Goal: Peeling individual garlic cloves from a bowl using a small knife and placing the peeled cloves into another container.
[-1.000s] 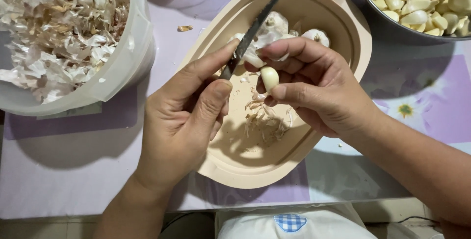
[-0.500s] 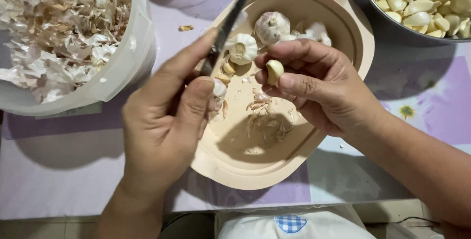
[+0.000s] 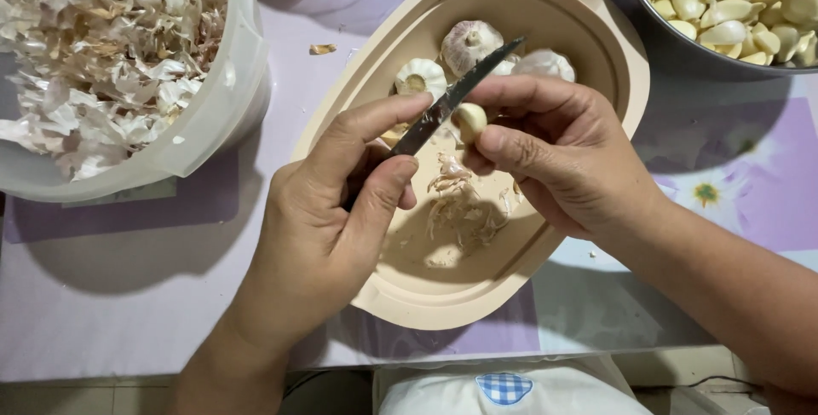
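My left hand [image 3: 328,227] grips a small dark-bladed knife [image 3: 456,95], its blade lying against a garlic clove [image 3: 470,120]. My right hand [image 3: 562,155] pinches that pale clove between thumb and fingers. Both hands hover over a beige oval tray [image 3: 596,48]. In the tray's far end lie whole garlic bulbs [image 3: 467,43] and, under my hands, a small heap of papery peel [image 3: 464,210].
A translucent white tub [image 3: 217,117] full of garlic skins stands at the upper left. At the upper right a metal bowl [image 3: 656,36] holds several peeled cloves. A lilac flowered cloth [image 3: 750,185] covers the table. A white checked-patch item [image 3: 503,389] sits at the near edge.
The knife blade swung from pointing steeply up to lying flatter against the clove. My left hand shifted slightly right and my right hand brought the clove to the blade.
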